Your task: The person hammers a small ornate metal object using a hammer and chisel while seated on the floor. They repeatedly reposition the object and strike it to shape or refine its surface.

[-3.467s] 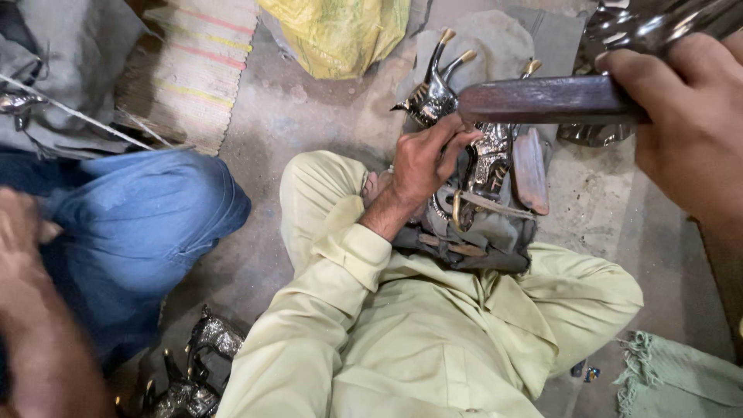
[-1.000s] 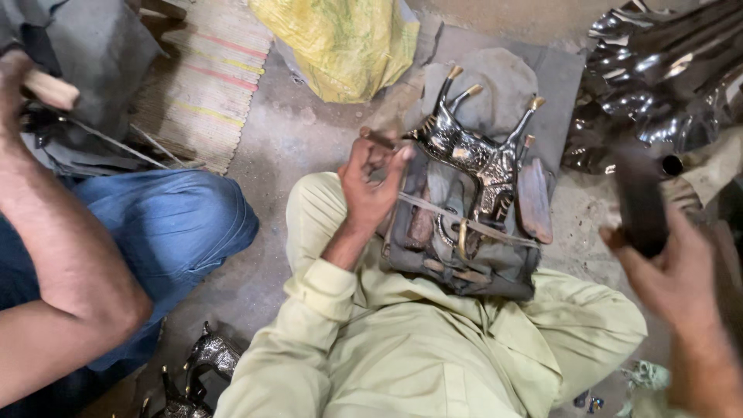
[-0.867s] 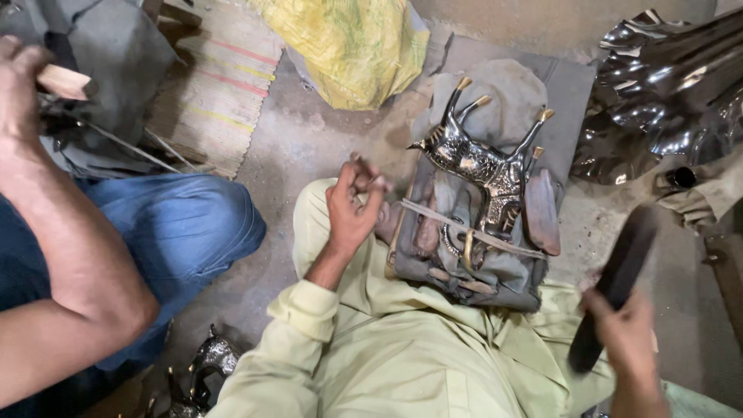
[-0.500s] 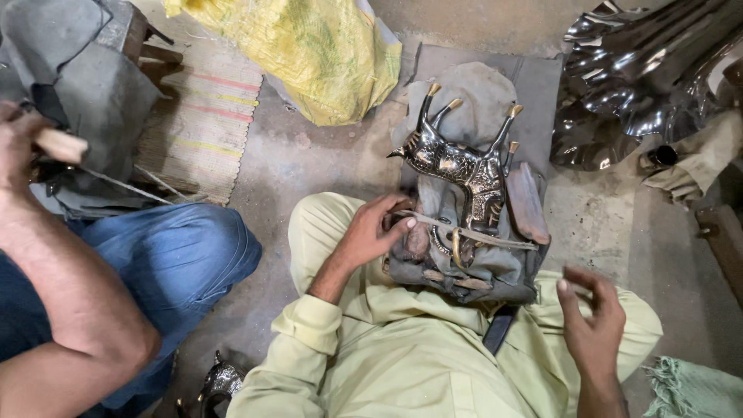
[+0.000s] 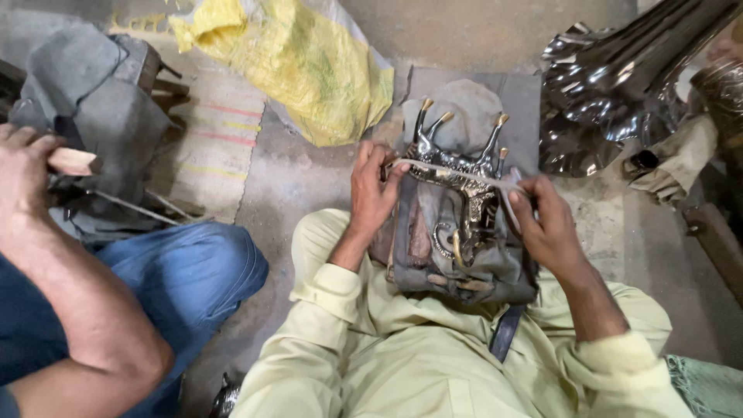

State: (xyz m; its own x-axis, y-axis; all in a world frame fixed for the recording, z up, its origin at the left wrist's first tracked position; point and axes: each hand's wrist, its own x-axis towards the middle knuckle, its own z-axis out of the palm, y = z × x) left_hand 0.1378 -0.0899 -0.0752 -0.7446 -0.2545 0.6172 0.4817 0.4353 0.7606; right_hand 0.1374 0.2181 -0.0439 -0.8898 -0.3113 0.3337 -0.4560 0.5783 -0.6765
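A shiny metal animal figurine (image 5: 457, 193) lies legs-up on a grey padded block (image 5: 464, 267) between my knees. A thin pale strip (image 5: 453, 172) is stretched across the figurine. My left hand (image 5: 373, 193) pinches the strip's left end, and my right hand (image 5: 546, 224) pinches its right end. Both hands rest against the block's sides. A dark handle (image 5: 507, 333) lies in my lap just below the block.
A co-worker in blue jeans (image 5: 178, 286) sits at the left, one hand (image 5: 27, 170) gripping a wooden handle (image 5: 75, 162). A yellow sack (image 5: 298, 62) lies ahead. Shiny crumpled metal pieces (image 5: 611, 101) are at the upper right, a striped mat (image 5: 213, 147) at the left.
My right hand lowered the dark-handled tool into my lap and came up to take the strip's right end. My left hand stayed at the figurine. The strip is now taut.
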